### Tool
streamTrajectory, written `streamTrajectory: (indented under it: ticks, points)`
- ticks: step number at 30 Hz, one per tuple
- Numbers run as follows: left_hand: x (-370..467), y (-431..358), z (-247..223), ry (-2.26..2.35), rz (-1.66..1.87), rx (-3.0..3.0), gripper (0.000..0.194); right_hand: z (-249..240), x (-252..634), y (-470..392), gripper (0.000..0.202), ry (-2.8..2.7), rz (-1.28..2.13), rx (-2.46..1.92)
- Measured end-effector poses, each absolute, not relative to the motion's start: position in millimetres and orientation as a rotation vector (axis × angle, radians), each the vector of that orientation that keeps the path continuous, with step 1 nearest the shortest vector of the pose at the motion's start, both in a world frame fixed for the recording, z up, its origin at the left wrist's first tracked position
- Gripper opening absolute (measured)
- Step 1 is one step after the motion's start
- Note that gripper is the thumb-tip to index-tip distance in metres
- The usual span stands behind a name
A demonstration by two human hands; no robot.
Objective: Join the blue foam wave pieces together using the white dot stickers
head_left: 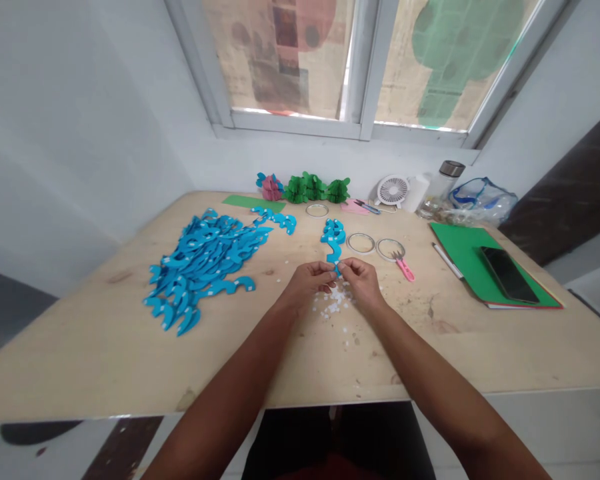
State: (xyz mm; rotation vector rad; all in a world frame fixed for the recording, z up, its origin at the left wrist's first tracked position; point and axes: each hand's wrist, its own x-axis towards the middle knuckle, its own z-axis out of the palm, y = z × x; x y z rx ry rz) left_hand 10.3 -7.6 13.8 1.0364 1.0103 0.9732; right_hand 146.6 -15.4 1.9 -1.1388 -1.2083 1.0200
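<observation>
Near the middle of the table, my left hand [314,279] and my right hand [361,280] are pinched together on a blue paper piece [334,252]. It is a curved cut-out, joined or touching other blue paper pieces [334,230] just beyond my fingers. The fingertips hide its near end. Small white scraps [336,303] lie scattered beneath and in front of my hands. On the left is a big heap of similar blue cut-outs [210,253], many with small white squares on them. A short chain of blue pieces [276,219] lies behind the heap.
Rolls of tape [361,243] and pink-handled scissors [405,267] lie right of my hands. Farther right, a phone [509,275] rests on a green folder [450,235]. Along the back stand green paper figures [313,188], a small white fan [393,191] and a clear bottle [441,189].
</observation>
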Motion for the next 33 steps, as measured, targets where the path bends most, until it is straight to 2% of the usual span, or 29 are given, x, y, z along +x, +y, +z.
streamTrajectory:
  ticks: [10, 22, 33]
  points:
    - [6, -7, 17, 0.948, 0.903, 1.011, 0.029, 3, 147, -15, 0.021, -1.109, 1.069, -1.106]
    - [6, -11, 28, 1.093, 0.974, 1.180, 0.016, 0, 149, -13, 0.025, -1.043, 1.066, -1.093]
    - [0, -8, 27, 0.934, 0.878, 1.048, 0.031, 1, 151, -12, 0.023, -1.056, 1.095, -1.071]
